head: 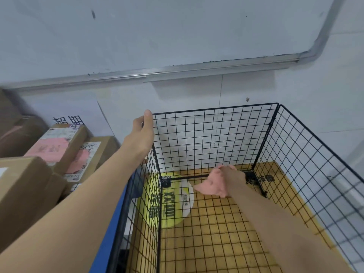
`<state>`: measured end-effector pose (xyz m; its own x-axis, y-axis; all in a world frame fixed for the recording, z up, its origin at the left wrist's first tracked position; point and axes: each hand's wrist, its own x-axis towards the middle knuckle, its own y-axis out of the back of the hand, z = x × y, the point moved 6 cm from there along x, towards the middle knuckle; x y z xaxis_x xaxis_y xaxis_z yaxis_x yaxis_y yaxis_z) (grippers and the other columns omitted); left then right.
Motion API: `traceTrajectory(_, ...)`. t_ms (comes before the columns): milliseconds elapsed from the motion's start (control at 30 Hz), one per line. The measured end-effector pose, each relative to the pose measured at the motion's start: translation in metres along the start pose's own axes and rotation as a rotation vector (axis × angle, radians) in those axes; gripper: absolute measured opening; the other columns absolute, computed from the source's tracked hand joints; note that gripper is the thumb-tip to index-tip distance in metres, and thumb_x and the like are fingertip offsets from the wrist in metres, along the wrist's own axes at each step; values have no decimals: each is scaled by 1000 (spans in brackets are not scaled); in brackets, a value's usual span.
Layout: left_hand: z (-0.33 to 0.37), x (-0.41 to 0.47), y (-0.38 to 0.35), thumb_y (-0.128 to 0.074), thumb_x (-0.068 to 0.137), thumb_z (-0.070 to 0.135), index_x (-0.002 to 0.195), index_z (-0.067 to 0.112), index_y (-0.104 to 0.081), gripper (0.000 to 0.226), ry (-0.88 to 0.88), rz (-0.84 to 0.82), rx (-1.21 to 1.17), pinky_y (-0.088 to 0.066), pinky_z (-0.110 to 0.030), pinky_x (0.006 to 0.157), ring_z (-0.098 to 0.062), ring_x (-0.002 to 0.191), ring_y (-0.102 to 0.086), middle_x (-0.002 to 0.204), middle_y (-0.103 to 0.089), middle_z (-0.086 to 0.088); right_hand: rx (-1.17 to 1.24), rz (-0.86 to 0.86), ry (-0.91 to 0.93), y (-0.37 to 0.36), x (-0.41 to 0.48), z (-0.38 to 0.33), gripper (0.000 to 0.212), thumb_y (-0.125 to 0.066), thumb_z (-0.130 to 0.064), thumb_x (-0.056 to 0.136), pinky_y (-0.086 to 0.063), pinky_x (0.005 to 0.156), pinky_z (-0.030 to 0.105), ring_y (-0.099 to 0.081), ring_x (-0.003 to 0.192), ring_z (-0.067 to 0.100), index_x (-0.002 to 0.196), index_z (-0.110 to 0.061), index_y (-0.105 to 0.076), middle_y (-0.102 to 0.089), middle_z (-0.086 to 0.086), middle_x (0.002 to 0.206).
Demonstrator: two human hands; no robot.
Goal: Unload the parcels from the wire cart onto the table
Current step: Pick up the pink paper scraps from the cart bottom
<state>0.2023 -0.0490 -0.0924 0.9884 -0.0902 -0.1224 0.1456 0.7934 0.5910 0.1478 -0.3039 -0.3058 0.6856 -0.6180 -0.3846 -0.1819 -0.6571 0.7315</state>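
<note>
View down into a black wire cart (214, 108) beside a table (116, 223) stacked with cardboard boxes (59, 146). The left hand (142, 133) grips the cart's top corner, with its fingers curled over the wire. The right hand (233, 175) reaches the cart floor by the far wall and clutches a pink parcel (211, 187) — the only one visible inside. It looks soft, crumpled and light — a bunched fistful should lift it.

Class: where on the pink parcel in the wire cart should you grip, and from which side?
Pinch the pink parcel at its far end, coming from above: it lies limp at the bottom, and the wire cart's mesh walls close off every side.
</note>
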Motion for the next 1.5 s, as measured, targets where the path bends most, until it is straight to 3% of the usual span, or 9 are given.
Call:
traceTrajectory(167, -1, 2, -1, -4, 89, 70, 148, 34, -16, 70, -3, -8, -17, -24, -48, 109, -32, 131, -43, 150, -36, -6, 55, 74, -83, 52, 6, 29, 53, -61, -25, 90, -52, 59, 19, -61, 104, 20, 138, -13, -43, -55, 11, 125)
traceTrajectory(233, -1, 1, -1, -4, 89, 70, 148, 34, -16, 70, 1, -9, -21, -25, -48, 109, -32, 131, -42, 150, -35, -6, 172, 22, 20, 50, -7, 22, 34, -44, -16, 99, -43, 41, 11, -63, 74, 6, 134, -16, -44, -55, 17, 118)
traceTrajectory(367, -1, 0, -1, -4, 89, 70, 149, 35, -15, 70, -3, -15, -22, -24, -48, 109, -32, 132, -41, 151, -34, -6, -420, -77, 117, 23, 3, 16, 95, -47, -92, 45, -48, 61, 27, -50, 66, 20, 93, -10, -50, -54, 8, 96)
traceTrajectory(533, -4, 2, -2, -3, 86, 73, 149, 35, -15, 74, -25, -25, -19, -25, -49, 112, -31, 130, -44, 151, -35, -5, -603, 157, 118, 43, -7, 19, 104, -8, -103, 45, -40, 51, 22, -51, 56, 16, 64, -15, -61, -53, 5, 74)
traceTrajectory(700, -7, 10, -2, -3, 81, 79, 146, 39, -16, 78, -17, -19, -25, -33, -55, 107, -32, 127, -48, 148, -39, -5, -299, 274, -18, 32, 8, 30, 103, -41, -96, 45, -49, 70, 36, -51, 86, 26, 100, -10, -57, -55, 10, 100)
traceTrajectory(833, -8, 11, -3, -2, 82, 78, 148, 38, -14, 78, 4, -8, -42, -27, -55, 110, -32, 129, -46, 149, -38, -3, 114, 410, 45, 13, 11, 38, 84, -74, -42, 74, -35, 104, 48, -36, 124, 36, 137, -7, -32, -37, 20, 136)
traceTrajectory(1067, -8, 9, -2, -2, 83, 77, 149, 37, -11, 78, -2, -17, -20, -24, -51, 112, -30, 132, -43, 152, -35, -2, 211, 275, 126, 11, 19, 39, 50, -70, -34, 78, -52, 79, 34, -53, 110, 32, 120, -20, -46, -50, 16, 127)
traceTrajectory(1167, -10, 11, -2, -1, 82, 77, 150, 38, -10, 79, 13, -24, -30, -23, -55, 113, -30, 136, -38, 154, -31, -1, 232, 357, 166, 17, -1, 28, 37, -62, -25, 86, -38, 58, 22, -52, 94, 25, 118, -11, -49, -54, 14, 116)
traceTrajectory(1500, -17, -11, 4, -2, 80, 80, 149, 43, -10, 78, 8, -65, 16, -18, -51, 116, -23, 141, -30, 155, -28, 5, 632, 126, 640, 23, -94, -127, 47, -71, -15, 80, -39, 76, 13, -51, 102, 12, 121, -25, -51, -49, -2, 120)
